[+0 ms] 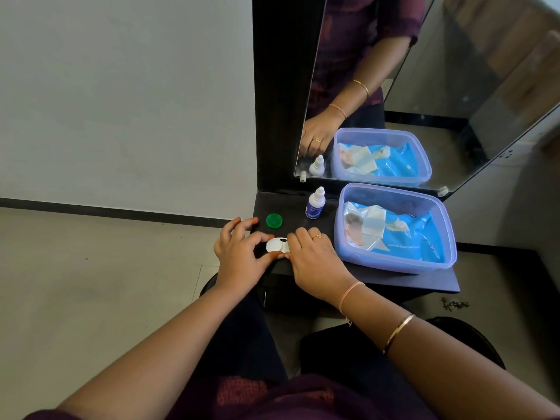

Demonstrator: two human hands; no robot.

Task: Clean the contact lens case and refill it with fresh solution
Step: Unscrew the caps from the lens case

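Observation:
A white contact lens case (276, 245) lies on the dark shelf (297, 219), near its front left corner. My left hand (242, 253) pinches the case's left well between thumb and forefinger. My right hand (315, 259) covers the case's right half with curled fingers, so that half is hidden. A loose green cap (274, 221) lies flat on the shelf just behind the case. A small white solution bottle (315, 204) with a blue label stands upright, capped, behind my right hand.
A translucent purple plastic tub (448, 234) holding a blue wipes packet (406, 234) fills the shelf's right side. A mirror (394, 86) stands behind the shelf and reflects the tub, bottle and a hand. The floor drops away to the left of the shelf.

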